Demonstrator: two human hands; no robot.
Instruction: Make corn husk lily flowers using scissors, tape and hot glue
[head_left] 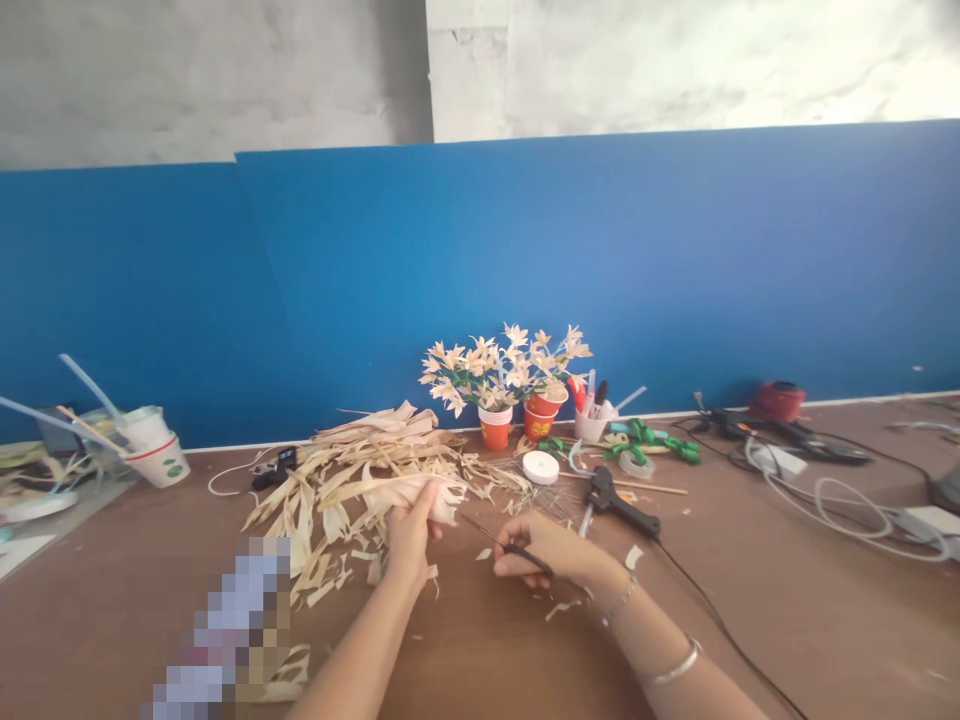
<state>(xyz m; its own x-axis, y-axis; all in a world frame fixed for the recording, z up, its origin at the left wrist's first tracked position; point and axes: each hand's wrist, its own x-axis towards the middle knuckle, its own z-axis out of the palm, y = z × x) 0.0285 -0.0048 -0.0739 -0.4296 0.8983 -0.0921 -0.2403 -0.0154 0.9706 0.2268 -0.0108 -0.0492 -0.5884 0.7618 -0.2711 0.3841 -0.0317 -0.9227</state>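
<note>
My left hand (410,535) is closed round a pale dried husk strip (435,497), held up above the brown table (750,620). My right hand (541,547) grips small black scissors (499,540), whose thin blades point left toward the strip's right end. The blade tips are close to the husk but I cannot tell if they touch it. A large pile of dried husks (360,470) lies just behind and left of my left hand, with small cut scraps scattered around both hands.
Behind the pile stand two orange cups of husk flowers (510,375), a cup of pens (592,410), a white tape roll (541,467) and green tape bits (652,440). A black glue gun (619,500) with its cord lies right of my hand. Cables (825,490) at right; white cups (154,450) at left.
</note>
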